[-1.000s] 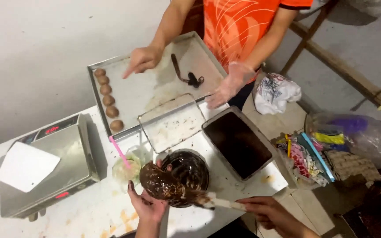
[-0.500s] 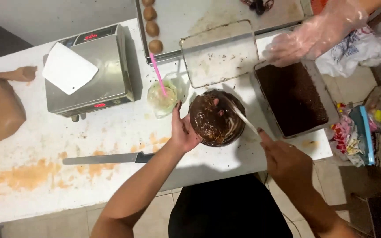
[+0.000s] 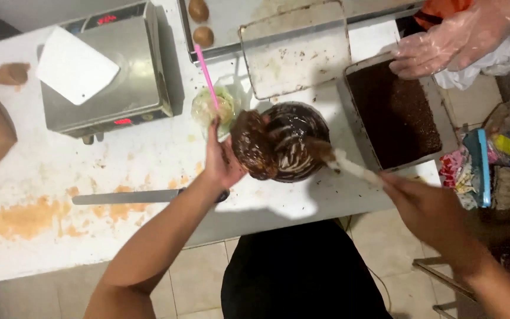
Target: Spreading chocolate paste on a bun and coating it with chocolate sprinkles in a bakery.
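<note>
Step in hand: scraping chocolate mixture out of the bowl, which stands near the table's front edge. The left hand grips the tilted bowl's rim; the right hand is closed on a spatula (blade inside the bowl). The next move seems to call for a steady tilt and a firm sweep along the wall.

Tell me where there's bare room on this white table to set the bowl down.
The widest free patch of the table lies between the scale and the long knife, left of the left hand. A stained strip runs below the knife along the near edge. Crowded: around the chocolate bowl, the plastic cup and the trays.
</note>
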